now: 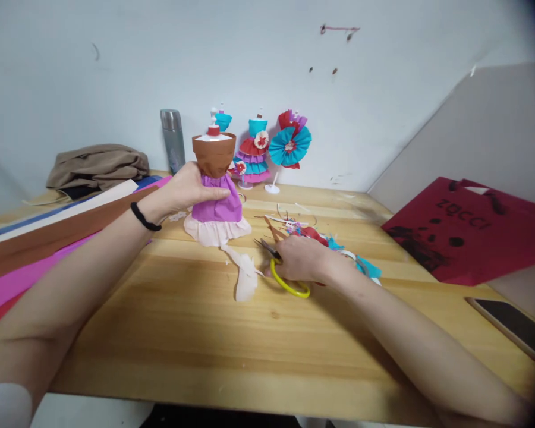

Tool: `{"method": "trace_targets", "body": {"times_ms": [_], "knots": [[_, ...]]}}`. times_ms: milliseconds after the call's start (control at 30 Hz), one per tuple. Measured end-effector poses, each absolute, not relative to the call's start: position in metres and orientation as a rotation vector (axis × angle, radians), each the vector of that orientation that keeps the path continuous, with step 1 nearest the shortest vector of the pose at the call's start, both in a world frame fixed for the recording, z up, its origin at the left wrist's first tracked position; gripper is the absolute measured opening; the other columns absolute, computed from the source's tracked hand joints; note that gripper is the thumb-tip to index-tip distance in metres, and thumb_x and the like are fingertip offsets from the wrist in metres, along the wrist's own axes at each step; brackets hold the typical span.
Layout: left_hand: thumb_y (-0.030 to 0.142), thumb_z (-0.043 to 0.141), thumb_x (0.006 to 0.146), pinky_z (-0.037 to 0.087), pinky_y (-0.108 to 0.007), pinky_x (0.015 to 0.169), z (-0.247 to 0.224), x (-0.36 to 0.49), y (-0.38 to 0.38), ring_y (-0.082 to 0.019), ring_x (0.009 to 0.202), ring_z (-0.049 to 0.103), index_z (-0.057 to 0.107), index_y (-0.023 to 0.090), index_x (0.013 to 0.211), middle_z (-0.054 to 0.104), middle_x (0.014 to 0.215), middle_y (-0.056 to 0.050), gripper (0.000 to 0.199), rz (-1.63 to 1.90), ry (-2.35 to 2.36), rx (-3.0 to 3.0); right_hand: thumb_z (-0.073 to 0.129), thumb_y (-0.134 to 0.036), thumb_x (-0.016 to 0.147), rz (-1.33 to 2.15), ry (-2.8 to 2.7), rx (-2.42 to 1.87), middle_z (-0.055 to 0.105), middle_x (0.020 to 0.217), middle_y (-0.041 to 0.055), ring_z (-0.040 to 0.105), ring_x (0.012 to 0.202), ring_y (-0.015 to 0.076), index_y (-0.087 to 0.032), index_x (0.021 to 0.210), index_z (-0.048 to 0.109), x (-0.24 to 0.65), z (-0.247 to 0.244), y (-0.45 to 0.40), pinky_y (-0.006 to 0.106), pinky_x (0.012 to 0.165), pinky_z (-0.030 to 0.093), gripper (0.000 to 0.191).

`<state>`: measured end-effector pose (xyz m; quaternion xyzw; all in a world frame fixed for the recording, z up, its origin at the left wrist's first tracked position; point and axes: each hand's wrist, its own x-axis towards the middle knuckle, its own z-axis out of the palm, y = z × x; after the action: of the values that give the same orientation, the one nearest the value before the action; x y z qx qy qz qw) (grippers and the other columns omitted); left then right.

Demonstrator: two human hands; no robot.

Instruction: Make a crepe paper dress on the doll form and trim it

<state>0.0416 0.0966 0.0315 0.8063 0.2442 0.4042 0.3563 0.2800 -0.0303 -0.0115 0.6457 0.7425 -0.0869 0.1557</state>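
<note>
My left hand point(199, 189) is wrapped round the waist of a small dress form, its thumb across the front. The form wears a brown paper top point(214, 156), a purple skirt point(218, 205) and a pale pink ruffle point(217, 230) at the hem. My right hand point(301, 258) is closed on yellow-handled scissors point(293, 289), whose blades point left and stand slightly apart. A thin brown strip point(268, 227) rises by its fingers. Between the hands a pale pink scrap point(246, 282) lies on the wooden table point(182, 345).
Behind stand three more paper-dressed forms point(255, 157) and a grey flask point(173, 139). Coloured paper sheets point(66, 223) and brown cloth point(98, 166) lie left. Paper scraps point(334, 242) lie beyond my right hand. A red bag point(472, 232) and a phone point(512, 324) are right.
</note>
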Motion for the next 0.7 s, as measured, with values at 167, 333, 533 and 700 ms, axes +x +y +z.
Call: {"method": "trace_targets", "body": {"times_ms": [167, 333, 533, 700], "knots": [[0.038, 0.085, 0.068, 0.056, -0.043, 0.098, 0.029, 0.058, 0.103, -0.03, 0.109, 0.069, 0.069, 0.012, 0.11, 0.073, 0.113, -0.011, 0.052, 1.093, 0.601, 2.013, 0.061, -0.047, 0.087, -0.203, 2.082, 1.856, 0.076, 0.103, 0.0249, 0.074, 0.098, 0.0357, -0.008, 0.107, 0.076, 0.275, -0.013, -0.032, 0.036, 0.073, 0.053, 0.047], [0.044, 0.081, 0.07, 0.052, -0.044, 0.106, 0.031, 0.062, 0.102, -0.033, 0.119, 0.065, 0.065, 0.009, 0.115, 0.071, 0.119, -0.013, 0.059, 0.99, 0.693, 2.11, 0.06, -0.042, 0.087, -0.205, 2.044, 1.847, 0.076, 0.105, 0.0235, 0.074, 0.097, 0.0352, -0.009, 0.109, 0.074, 0.278, -0.014, -0.029, 0.034, 0.068, 0.052, 0.042], [0.043, 0.083, 0.07, 0.046, -0.047, 0.113, 0.018, 0.061, 0.102, -0.035, 0.129, 0.058, 0.06, 0.009, 0.125, 0.068, 0.127, -0.015, 0.069, 1.028, 0.719, 2.115, 0.062, -0.039, 0.084, -0.218, 2.054, 1.823, 0.076, 0.104, 0.0212, 0.074, 0.098, 0.035, -0.011, 0.114, 0.071, 0.277, -0.014, -0.032, 0.035, 0.07, 0.051, 0.042], [0.039, 0.086, 0.068, 0.048, -0.048, 0.109, 0.014, 0.058, 0.104, -0.034, 0.126, 0.061, 0.056, 0.013, 0.131, 0.068, 0.129, -0.015, 0.074, 0.995, 0.666, 2.104, 0.059, -0.036, 0.084, -0.21, 2.079, 1.807, 0.076, 0.104, 0.0206, 0.074, 0.098, 0.0347, -0.012, 0.115, 0.071, 0.276, -0.015, -0.033, 0.035, 0.071, 0.05, 0.041]]}}
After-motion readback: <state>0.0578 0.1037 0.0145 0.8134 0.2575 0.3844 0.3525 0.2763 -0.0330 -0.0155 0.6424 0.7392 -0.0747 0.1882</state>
